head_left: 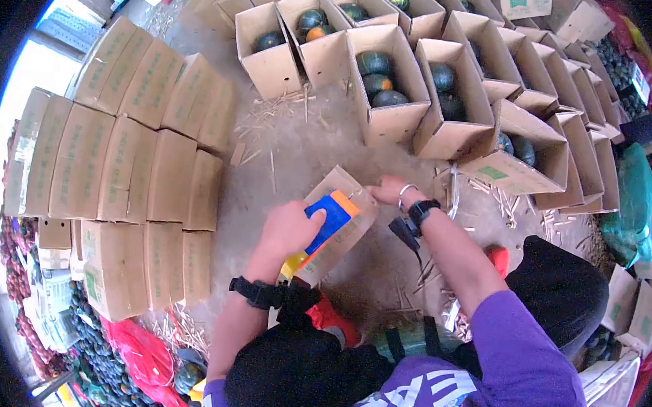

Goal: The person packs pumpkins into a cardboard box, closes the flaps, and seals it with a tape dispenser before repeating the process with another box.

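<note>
My left hand [288, 229] is wrapped round a blue and orange tape dispenser [331, 220], with a yellow part showing below it. The dispenser lies against the top of a closed, narrow cardboard box [345, 252] standing in front of me. At that box's far right edge, my right hand [388, 190] grips the corner with its fingers; the fingertips are partly hidden. A black strap device sits on each wrist, and a dark piece [406, 230] hangs by the right one.
Open cardboard boxes [386, 121] holding dark green squashes [373, 63] stand in rows ahead and to the right. Closed boxes [126, 167] are stacked at the left. Straw [274, 128] litters the floor. A red bag [141, 353] and a squash pile [94, 335] lie at lower left.
</note>
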Motion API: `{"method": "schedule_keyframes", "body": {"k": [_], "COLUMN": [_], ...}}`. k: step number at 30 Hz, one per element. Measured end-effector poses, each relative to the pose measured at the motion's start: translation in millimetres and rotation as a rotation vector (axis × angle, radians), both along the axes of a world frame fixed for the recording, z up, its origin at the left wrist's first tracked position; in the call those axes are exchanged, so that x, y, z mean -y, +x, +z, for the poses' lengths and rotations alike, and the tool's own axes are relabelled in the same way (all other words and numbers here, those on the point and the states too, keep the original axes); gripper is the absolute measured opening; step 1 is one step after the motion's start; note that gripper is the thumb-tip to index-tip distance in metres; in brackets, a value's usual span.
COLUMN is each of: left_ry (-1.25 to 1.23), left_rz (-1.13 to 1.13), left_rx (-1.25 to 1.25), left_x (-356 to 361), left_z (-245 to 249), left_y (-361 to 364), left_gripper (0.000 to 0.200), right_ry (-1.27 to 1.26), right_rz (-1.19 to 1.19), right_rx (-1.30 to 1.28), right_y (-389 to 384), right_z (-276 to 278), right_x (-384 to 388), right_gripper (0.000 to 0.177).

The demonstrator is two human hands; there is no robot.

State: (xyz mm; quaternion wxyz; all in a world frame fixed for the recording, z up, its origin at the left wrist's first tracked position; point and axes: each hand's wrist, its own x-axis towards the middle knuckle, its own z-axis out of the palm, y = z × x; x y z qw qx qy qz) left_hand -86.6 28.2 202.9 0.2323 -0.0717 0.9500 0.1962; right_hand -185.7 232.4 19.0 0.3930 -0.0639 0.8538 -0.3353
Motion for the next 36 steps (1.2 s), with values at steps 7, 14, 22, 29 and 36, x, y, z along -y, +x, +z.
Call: {"method": "schedule_keyframes", "body": {"k": [7,14,22,29,36], "left_ry": [0.161,0.219,0.704,1.235,1.216], "left_rz": [-0.005,0.28,0.492,0.751,0.509], "left_rx": [-0.041,0.327,0.2,0.452,0.713], "left_x": [51,159,194,194,145], "left_z": [2,-79,-208,-189,-228], "left_y": [38,141,164,92,-6], "left_gripper": [0.055,0.059,0.054,0.049,0.032], "right_ry": [-0.039,-0.199,-0.75,-0.094,0.44], "right_rz": [0.037,-0.123,-0.535,0.172,1.236], "right_rx": [-0.36,-0.172,0.422,0.289,0.026], "right_y": [38,32,28,41,130], "right_z": [30,15,-208,-43,82], "right_x": [35,42,-30,-48,-24], "right_gripper": [0.069,0.06,0.055,0.044,0.03]}}
